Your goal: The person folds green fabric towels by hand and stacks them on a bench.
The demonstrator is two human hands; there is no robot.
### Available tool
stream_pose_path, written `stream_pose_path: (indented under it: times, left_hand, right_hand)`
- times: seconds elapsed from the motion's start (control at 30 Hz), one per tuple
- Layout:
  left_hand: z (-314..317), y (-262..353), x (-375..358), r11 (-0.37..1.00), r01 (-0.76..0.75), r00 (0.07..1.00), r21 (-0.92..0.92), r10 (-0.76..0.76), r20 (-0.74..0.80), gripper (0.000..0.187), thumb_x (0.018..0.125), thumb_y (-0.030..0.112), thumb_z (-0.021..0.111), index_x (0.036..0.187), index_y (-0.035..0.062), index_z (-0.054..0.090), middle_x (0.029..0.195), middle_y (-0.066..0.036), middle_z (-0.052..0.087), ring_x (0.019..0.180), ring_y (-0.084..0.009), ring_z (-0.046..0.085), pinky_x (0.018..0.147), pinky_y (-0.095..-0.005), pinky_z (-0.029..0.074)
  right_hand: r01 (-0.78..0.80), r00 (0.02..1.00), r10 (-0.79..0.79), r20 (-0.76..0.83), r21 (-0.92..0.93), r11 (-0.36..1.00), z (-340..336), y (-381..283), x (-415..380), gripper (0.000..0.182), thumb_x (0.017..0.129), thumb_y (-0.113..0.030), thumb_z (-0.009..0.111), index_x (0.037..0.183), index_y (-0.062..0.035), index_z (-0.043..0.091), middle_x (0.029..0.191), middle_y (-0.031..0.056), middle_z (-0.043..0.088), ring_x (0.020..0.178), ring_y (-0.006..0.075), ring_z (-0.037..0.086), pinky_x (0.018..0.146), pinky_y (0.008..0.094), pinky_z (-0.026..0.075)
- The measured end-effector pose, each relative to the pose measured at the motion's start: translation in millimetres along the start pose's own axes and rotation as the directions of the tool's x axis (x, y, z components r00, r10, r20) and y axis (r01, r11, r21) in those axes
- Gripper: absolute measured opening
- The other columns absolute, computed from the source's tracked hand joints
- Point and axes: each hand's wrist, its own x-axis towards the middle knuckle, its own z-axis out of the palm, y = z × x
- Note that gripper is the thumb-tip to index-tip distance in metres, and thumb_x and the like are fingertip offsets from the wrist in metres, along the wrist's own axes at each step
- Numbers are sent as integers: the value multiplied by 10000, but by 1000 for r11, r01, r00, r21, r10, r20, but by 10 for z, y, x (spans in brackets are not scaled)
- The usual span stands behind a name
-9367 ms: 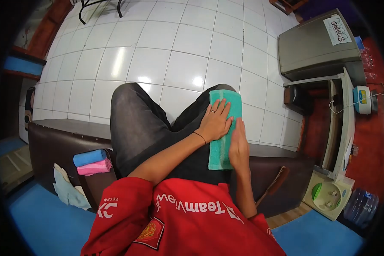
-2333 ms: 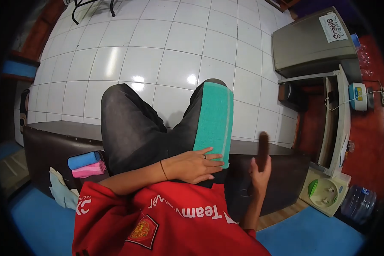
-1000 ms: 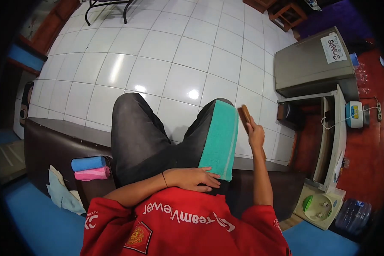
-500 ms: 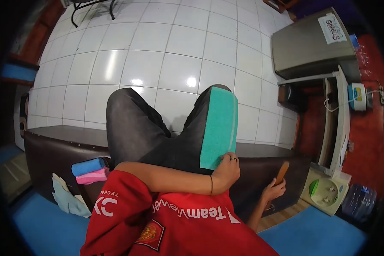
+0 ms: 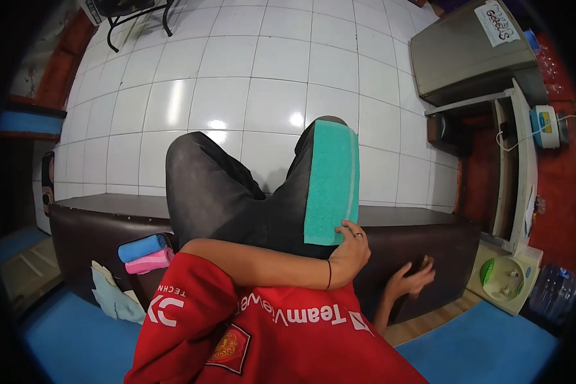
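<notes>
A green towel lies lengthwise over the right thigh of my dark grey trousers. My left hand reaches across my lap, thumb and fingers closed at the towel's near edge. Out to the right, beside the dark brown bench, is my right hand. The brown end of a wooden stick shows at its fingers; the rest is foreshortened or hidden. Its fingers look partly stretched around the stick.
Rolled blue and pink towels rest on the brown bench at left, near pale cloths. At right stand a fridge, a shelf, a dispenser top and a water jug. White tiles cover the floor.
The wooden stick stood upright and long in my right hand; now only a short end shows and the fingers are more stretched. My left hand stays at the towel's edge. The view has shifted slightly.
</notes>
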Motion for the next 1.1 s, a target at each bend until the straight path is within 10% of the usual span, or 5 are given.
stream_pose_path:
  times: [0.17, 0.3, 0.67, 0.77, 1.1]
  left_hand:
    - [124, -184, 163, 918, -10, 988, -397, -52, -147, 247, 804, 129, 564, 972, -17, 670, 888, -195, 661, 849, -354, 651, 624, -431, 528]
    - [-118, -710, 224, 622, -55, 958, -781, -187, -217, 194, 781, 60, 592, 959, -2, 636, 825, -168, 653, 757, -344, 660, 621, -423, 537]
    - [-614, -1703, 19, 129, -445, 530, -886, -759, -377, 178, 918, 48, 582, 1094, 26, 557, 978, -46, 588, 859, -82, 577, 682, -260, 517]
    - [-414, -1458, -364, -336, -352, 717, -874, -696, -21, 211, 942, 33, 549, 1149, 25, 511, 1065, -25, 535, 928, -73, 559, 730, -232, 526]
    - [509, -1477, -596, -466, -67, 863, -882, -471, 183, 189, 938, 4, 532, 1126, -8, 544, 1076, -50, 553, 862, -62, 582, 767, -227, 517]
  right_hand:
    - [-354, 855, -129, 502, 747, 562, 332, -763, 43, 295, 965, -164, 556, 1181, 34, 595, 1109, 124, 639, 999, 188, 596, 843, 285, 464]
    - [-745, 556, -268, 787, 614, 260, 229, -1399, -44, 305, 975, -166, 549, 1175, 59, 594, 1081, 102, 654, 990, 130, 581, 831, 270, 464]
    - [-949, 315, -465, 827, 281, -143, -508, -1931, 950, 546, 1032, -413, 376, 1431, -42, 339, 1186, 132, 610, 1038, 192, 613, 825, 292, 500]
    - [-966, 249, -554, 794, 164, -199, -668, -2064, 1004, 527, 1021, -307, 454, 1459, -74, 276, 1167, 144, 617, 1025, 193, 616, 810, 277, 503]
    - [-887, 375, -534, 758, 461, 31, -270, -2279, 791, 324, 951, -110, 582, 1258, -23, 526, 1005, 50, 636, 822, 79, 573, 681, 216, 450]
